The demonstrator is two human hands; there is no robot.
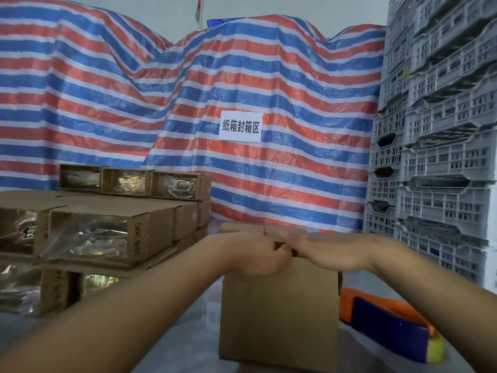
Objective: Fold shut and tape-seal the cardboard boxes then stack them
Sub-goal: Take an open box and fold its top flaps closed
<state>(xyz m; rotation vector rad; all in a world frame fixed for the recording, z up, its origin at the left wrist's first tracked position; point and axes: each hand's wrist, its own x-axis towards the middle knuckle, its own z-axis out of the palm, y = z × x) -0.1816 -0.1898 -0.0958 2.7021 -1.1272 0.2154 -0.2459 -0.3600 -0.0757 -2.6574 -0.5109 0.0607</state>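
A brown cardboard box (278, 316) stands upright on the table in front of me, its near side facing the camera. Both of my hands lie on its top flaps. My left hand (254, 251) has its fingers curled over the near top edge of a flap. My right hand (322, 250) lies flat, fingers stretched to the left, pressing the flaps down. The two hands touch at the middle of the box top. A blue and orange tape dispenser (390, 324) lies on the table just right of the box.
Open cardboard boxes (107, 232) with shiny plastic packets inside are stacked at the left. Grey plastic crates (435, 162) tower at the right. A red, white and blue striped tarp (188, 103) with a white paper sign (240, 127) hangs behind.
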